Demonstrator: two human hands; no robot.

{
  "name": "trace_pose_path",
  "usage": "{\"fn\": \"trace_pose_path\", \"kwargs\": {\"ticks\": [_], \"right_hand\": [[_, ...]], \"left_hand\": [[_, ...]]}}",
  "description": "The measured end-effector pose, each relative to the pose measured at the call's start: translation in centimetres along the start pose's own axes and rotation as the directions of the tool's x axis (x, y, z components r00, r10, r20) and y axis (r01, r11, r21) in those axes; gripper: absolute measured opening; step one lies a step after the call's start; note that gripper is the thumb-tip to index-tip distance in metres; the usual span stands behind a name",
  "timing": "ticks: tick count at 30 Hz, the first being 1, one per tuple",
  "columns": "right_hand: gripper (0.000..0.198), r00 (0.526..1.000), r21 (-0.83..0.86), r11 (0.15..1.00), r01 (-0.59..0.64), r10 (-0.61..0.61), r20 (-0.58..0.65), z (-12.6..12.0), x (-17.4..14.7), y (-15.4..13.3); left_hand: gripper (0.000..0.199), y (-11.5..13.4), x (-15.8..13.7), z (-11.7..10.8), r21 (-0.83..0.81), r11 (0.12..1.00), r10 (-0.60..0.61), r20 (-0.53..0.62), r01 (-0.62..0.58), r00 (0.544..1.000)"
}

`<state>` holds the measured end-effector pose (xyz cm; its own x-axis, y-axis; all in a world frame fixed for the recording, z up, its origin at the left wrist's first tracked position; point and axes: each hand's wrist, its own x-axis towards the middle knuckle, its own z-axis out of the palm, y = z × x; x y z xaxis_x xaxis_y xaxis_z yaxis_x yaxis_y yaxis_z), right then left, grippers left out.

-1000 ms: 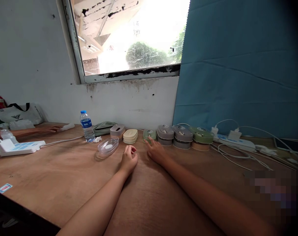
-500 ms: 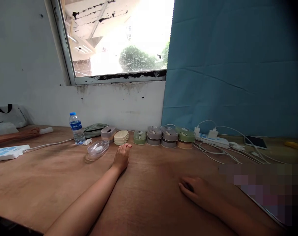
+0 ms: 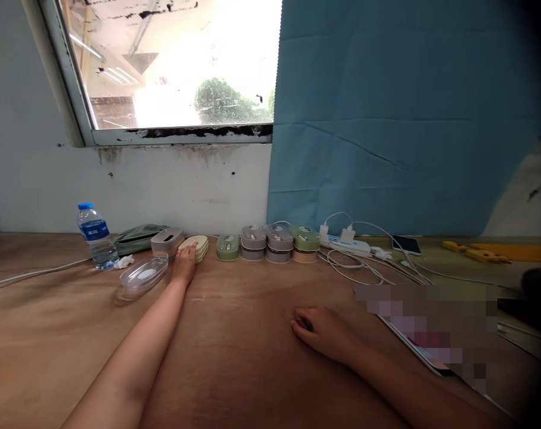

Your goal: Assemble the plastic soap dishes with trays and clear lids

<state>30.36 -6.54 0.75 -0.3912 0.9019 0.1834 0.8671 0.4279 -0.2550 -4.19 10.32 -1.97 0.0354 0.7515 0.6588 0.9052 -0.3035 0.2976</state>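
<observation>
My left hand point(image 3: 185, 266) reaches forward across the table to a stack of cream-coloured oval trays point(image 3: 201, 250). Its fingers are stretched out at the stack's near left edge and appear to touch it; the thumb is hard to make out. A clear plastic oval lid or tray point(image 3: 144, 274) lies left of that hand, and a greyish-pink box point(image 3: 167, 239) stands just behind. My right hand point(image 3: 317, 328) rests on the bare wood with its fingers loosely curled, and nothing shows inside it. A small green lidded box point(image 3: 228, 247) stands right of the stack.
Grey two-tier lunch boxes point(image 3: 253, 243) and a green-topped one point(image 3: 305, 243) line the wall. A water bottle point(image 3: 96, 236) and green pouch point(image 3: 136, 239) stand left. Right are a power strip point(image 3: 348, 243), white cables, a phone point(image 3: 406, 245), yellow tools point(image 3: 480, 253) and a blurred-out device.
My view has turned right, so another person's arm at the left has gone out of sight. My left hand has moved left and forward onto the cream stack. My right hand stays curled.
</observation>
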Motion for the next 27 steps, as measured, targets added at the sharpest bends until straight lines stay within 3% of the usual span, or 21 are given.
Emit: {"fn": "trace_pose_path", "kwargs": {"ticks": [6,12,14,17,20,24,26,27], "right_hand": [[0.026,1.000,0.013,1.000,-0.005,0.005,0.000,0.0,-0.1,0.2],[0.026,0.999,0.044,0.999,0.028,-0.027,-0.034,-0.2,-0.4,-0.1],[0.027,0.996,0.042,0.997,0.060,-0.057,-0.075,-0.5,-0.5,-0.5],[0.028,0.986,0.012,0.994,0.106,-0.103,-0.130,-0.7,-0.8,-0.9],[0.027,0.980,0.000,0.990,0.141,-0.139,-0.143,-0.8,-0.8,-0.8],[0.014,0.974,0.048,0.980,0.192,-0.185,-0.128,-0.9,-0.8,-0.8],[0.009,0.970,0.110,0.970,0.217,-0.202,-0.133,-1.0,-0.8,-1.0],[0.018,0.968,0.140,0.963,0.231,-0.213,-0.133,-1.0,-0.8,-1.1]], "left_hand": [[0.030,0.3,0.2,-0.6,-0.039,0.998,0.045,0.002,-0.045,0.999],[0.016,3.6,-2.3,-2.0,-0.123,0.975,0.192,0.043,-0.186,0.980],[0.014,5.0,-3.6,-2.6,-0.220,0.940,0.292,0.126,-0.260,0.948],[0.015,6.8,-5.4,-3.6,-0.429,0.841,0.466,0.265,-0.329,0.844],[0.017,8.2,-6.9,-4.9,-0.568,0.772,0.539,0.346,-0.286,0.768],[0.020,9.1,-8.2,-6.4,-0.627,0.766,0.511,0.457,-0.144,0.728],[0.024,9.0,-7.7,-6.7,-0.637,0.759,0.513,0.454,-0.138,0.728],[0.025,8.7,-7.1,-6.7,-0.620,0.769,0.493,0.424,-0.153,0.760]]}}
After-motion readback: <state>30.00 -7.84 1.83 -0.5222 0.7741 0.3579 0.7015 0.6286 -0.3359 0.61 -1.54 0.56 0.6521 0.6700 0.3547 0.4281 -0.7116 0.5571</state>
